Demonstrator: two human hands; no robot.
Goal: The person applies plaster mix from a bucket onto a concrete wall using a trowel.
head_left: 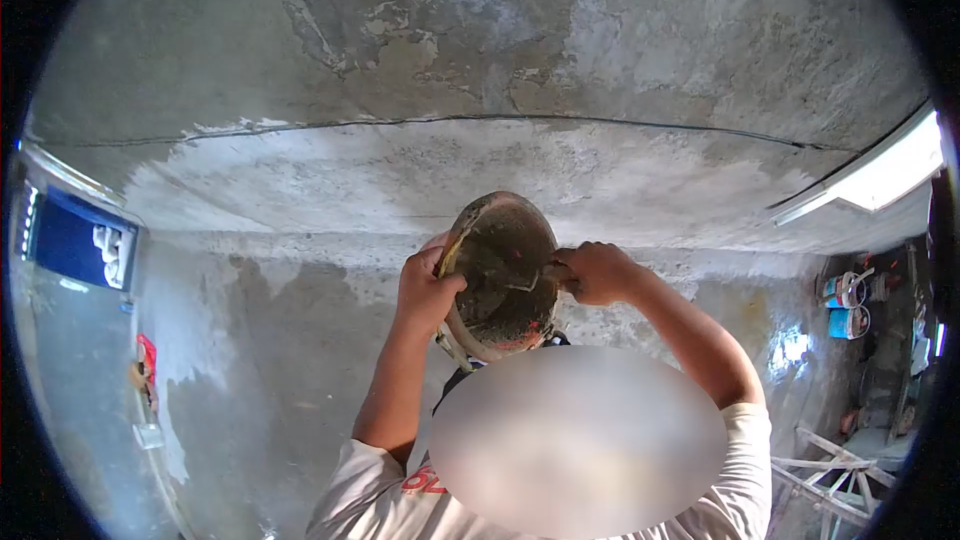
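A mortar-caked bucket (pixel 505 208) is tipped so its mouth faces the camera, with grey wet mix smeared round the inside. My left hand (pixel 428 285) grips the rim on the left, thumb over the edge. At the opposite side, my right hand (pixel 598 273) is closed round the handle of what looks like a trowel (pixel 524 287). Its bent metal shank shows inside the bucket, while the blade is hard to make out against the mix. The bucket's own handle (pixel 452 348) hangs at the lower left.
A patchy wet and dry plastered wall (pixel 300 180) spans the view, with a dark cable (pixel 520 118) along it. A bright window (pixel 890 170) and two buckets (pixel 848 322) are at right, above a white wooden frame (pixel 835 475). A blue-framed opening (pixel 80 235) is at left.
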